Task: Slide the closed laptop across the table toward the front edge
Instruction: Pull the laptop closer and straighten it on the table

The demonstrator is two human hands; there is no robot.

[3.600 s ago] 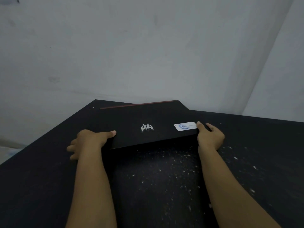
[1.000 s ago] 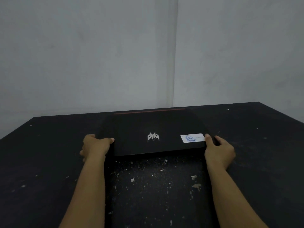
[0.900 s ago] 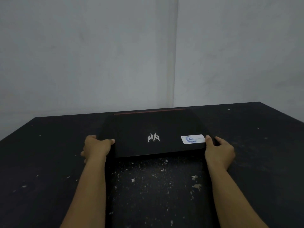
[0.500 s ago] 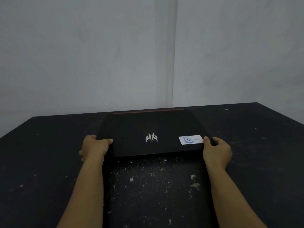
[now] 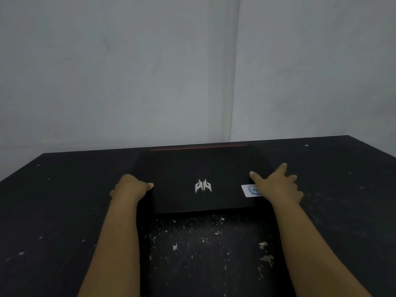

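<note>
A closed black laptop (image 5: pixel 188 172) lies flat on the black table (image 5: pixel 64 200), with a silver logo in the middle of the lid, a red strip along its far edge and a white sticker near its front right corner. My left hand (image 5: pixel 129 187) grips the laptop's front left corner, thumb on the lid. My right hand (image 5: pixel 276 185) has its fingers spread apart over the right edge of the lid and partly covers the sticker; whether it touches the lid I cannot tell.
The table stands in a corner between two grey walls (image 5: pixel 128 71). Pale flecks and scuffs (image 5: pixel 214 243) cover the tabletop between my forearms, in front of the laptop. The table's far edge runs just behind the laptop.
My right hand has let go of the laptop's front right corner and opened, fingers now spread over the lid's right side. The left hand keeps its grip; the laptop has barely moved.
</note>
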